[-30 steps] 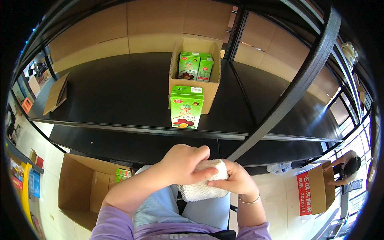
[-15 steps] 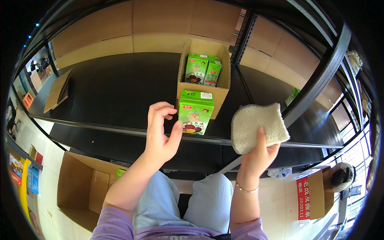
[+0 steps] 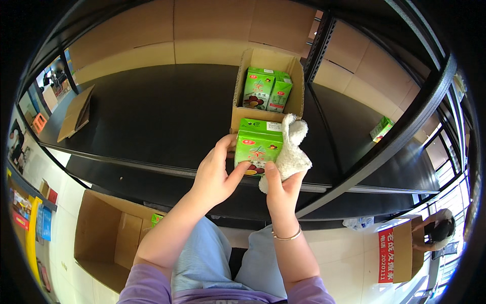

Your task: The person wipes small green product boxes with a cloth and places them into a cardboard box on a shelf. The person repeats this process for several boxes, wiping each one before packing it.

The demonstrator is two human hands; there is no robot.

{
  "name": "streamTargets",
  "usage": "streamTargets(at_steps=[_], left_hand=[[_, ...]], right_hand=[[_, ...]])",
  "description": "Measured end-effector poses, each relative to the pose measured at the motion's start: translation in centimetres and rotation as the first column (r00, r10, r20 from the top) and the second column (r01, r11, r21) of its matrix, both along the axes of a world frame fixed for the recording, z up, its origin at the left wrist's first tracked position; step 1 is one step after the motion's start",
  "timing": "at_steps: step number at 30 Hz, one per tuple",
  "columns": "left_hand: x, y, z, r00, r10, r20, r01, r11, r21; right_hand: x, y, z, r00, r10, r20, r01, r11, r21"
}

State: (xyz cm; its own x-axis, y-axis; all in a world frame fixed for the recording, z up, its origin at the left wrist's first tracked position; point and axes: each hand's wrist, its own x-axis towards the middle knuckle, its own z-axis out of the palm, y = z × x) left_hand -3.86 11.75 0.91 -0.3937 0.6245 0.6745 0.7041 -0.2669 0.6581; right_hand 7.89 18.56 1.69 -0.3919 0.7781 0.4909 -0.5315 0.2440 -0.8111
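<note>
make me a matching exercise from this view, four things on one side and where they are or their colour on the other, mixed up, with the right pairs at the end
Things
1. white cloth
2. folded cardboard piece
3. large open box
4. front carton

Places and colours
a. on the floor, lower left
b. green, between the left hand and the right hand
c. bunched in the right hand
d. at the left end of the black shelf

Right pairs: 1-c, 2-d, 3-a, 4-b
</note>
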Motion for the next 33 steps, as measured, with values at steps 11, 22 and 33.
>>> streamTargets(at_steps=[11, 22, 33], left_hand=[[1.0, -2.5, -0.2, 0.996, -0.088, -0.027, 0.089, 0.995, 0.035], [1.9, -5.9, -0.6, 0.924, -0.369, -0.097, 0.376, 0.924, 0.068], [4.9, -8.4, -1.9, 0.715, -0.680, 0.162, 0.646, 0.732, 0.217]], right_hand=[[1.1, -1.7, -2.1, 0.965, -0.251, 0.076, 0.210, 0.914, 0.347], [4.8, -6.1, -2.2, 0.965, -0.235, 0.120, 0.151, 0.866, 0.477], [7.1, -9.4, -3.6, 0.982, -0.095, 0.161, 0.005, 0.874, 0.486]])
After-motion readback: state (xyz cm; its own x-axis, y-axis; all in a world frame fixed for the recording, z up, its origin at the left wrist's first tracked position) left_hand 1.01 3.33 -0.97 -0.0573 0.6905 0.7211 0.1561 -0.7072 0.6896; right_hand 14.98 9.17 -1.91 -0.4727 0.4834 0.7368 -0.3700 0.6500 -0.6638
